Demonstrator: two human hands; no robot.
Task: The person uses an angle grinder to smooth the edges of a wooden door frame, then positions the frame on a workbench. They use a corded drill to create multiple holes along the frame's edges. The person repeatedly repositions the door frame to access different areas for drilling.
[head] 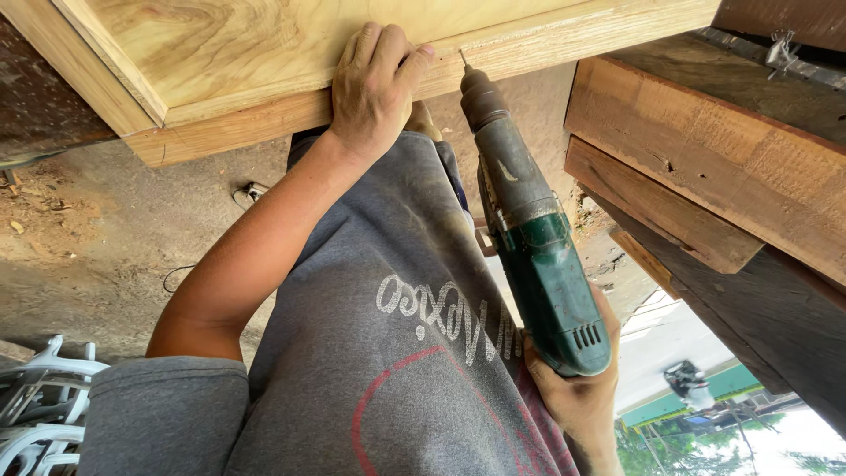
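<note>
Notably, the right hand (577, 388) grips a green power drill (533, 238) whose long axis points up-left, bit tip at the wooden frame rail (529, 53) just beside the clasping left hand (374, 88).

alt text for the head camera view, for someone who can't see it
A person's right hand holds a green power drill with its bit tip at the edge of a pale wooden frame, while the left hand grips that edge. Darker timber planks lie to the right, over a dusty concrete floor.
</note>
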